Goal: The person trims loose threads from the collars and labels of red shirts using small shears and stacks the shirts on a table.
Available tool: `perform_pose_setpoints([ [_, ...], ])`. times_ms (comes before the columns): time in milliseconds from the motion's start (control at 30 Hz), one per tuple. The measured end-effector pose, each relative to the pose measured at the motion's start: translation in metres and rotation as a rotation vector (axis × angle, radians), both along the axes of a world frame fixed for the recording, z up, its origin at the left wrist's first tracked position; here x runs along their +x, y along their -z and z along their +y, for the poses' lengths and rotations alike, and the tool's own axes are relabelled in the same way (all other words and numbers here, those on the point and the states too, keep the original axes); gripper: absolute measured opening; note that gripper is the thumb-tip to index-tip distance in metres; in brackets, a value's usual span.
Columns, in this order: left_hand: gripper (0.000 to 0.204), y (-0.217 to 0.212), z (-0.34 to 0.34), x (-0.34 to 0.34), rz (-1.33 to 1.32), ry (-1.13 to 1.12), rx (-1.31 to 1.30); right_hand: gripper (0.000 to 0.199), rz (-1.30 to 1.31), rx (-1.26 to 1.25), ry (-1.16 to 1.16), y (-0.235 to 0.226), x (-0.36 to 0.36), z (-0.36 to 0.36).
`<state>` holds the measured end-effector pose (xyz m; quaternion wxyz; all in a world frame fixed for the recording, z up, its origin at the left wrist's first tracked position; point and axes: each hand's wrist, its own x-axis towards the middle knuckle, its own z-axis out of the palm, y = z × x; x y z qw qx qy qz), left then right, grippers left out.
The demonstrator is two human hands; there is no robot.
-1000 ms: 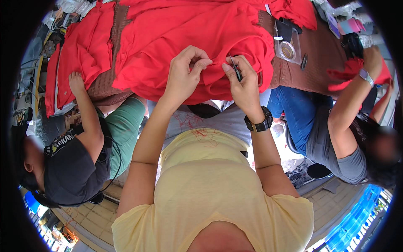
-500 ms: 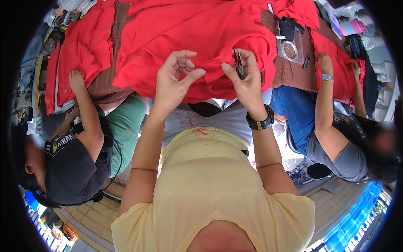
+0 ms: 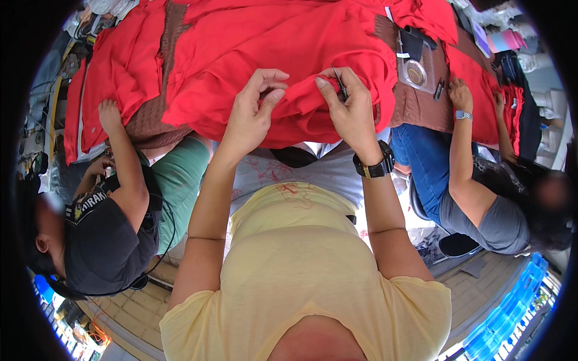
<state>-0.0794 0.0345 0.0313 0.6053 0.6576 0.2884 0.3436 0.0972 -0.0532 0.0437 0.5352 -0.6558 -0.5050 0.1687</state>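
A large, loosely folded red cloth [image 3: 241, 36] spreads over the table in front of me. In my right hand [image 3: 355, 114] is a small pair of dark thread snips [image 3: 341, 83], its blades pointing away from me. The thumb of that hand also presses against a raised fold of the red cloth. My left hand [image 3: 250, 114] hovers at the near part of the cloth, fingers curved and a gap between thumb and forefinger. I see nothing in it, though its inner fingertips are partly hidden.
Co-workers sit on both sides; the left one's hand [image 3: 109, 115] and the right one's hand [image 3: 460, 95] rest at red cloths. A clear plastic tray [image 3: 424, 75] stands on the brown table cover [image 3: 415, 109] at right, beside a small black tool [image 3: 439, 90]. Farther back lies a pink bottle [image 3: 504, 40].
My left thumb has drawn closer to its fingers. My right hand has turned, tilting the snips, and a fold of cloth has risen beside its thumb. The right co-worker's hands have shifted slightly.
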Motion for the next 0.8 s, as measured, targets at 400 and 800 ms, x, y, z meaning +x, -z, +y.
perform_pose_setpoints([
  [400,0.015,-0.003,-0.001,0.011,0.191,-0.092,0.382,0.018,-0.024,-0.049,-0.031,-0.005,-0.002,-0.003],
  [800,0.013,0.003,-0.01,0.009,-0.132,0.03,-0.302,0.018,-0.256,0.247,0.172,-0.004,-0.009,-0.005],
])
